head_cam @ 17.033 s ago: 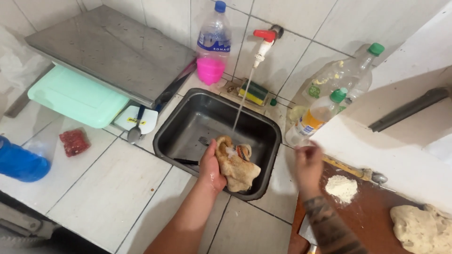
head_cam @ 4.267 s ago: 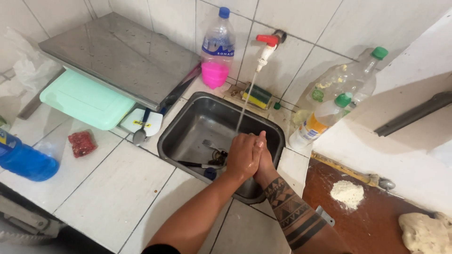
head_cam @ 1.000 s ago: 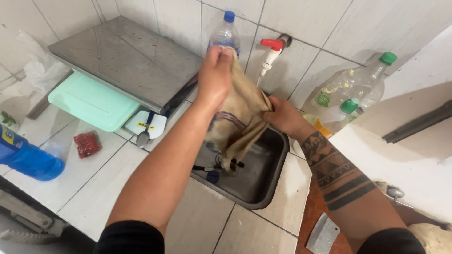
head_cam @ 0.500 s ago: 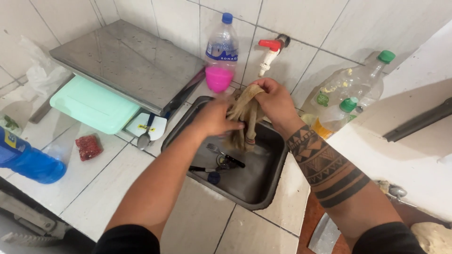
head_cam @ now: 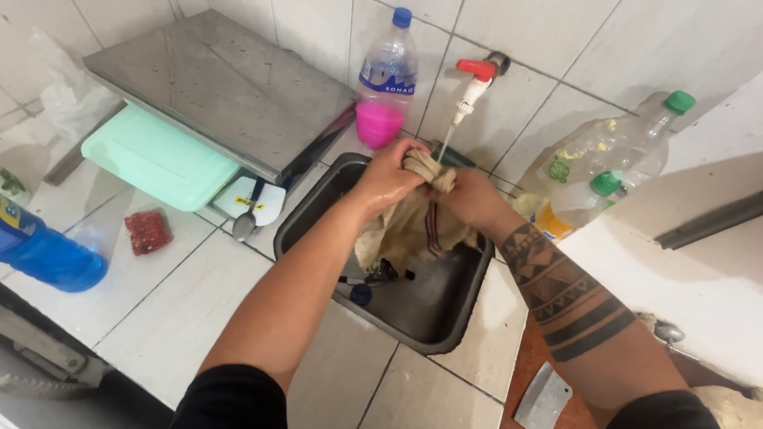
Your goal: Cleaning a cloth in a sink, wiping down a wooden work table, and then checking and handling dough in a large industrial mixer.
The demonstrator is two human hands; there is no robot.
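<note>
Both hands (head_cam: 429, 187) wring cloth (head_cam: 413, 226), hanging lengthwise into sink (head_cam: 445, 318).

Both forearms are reaching toward 12 o'clock, converging. Left hand (head_cam: 387, 176) is curling closed, knuckles up, at 11 o'clock. Right hand (head_cam: 469, 199) is clenching just beside it at 1 o'clock, tattooed forearm angling in.

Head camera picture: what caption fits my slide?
Both hands wring a cloth over the sink.
</note>
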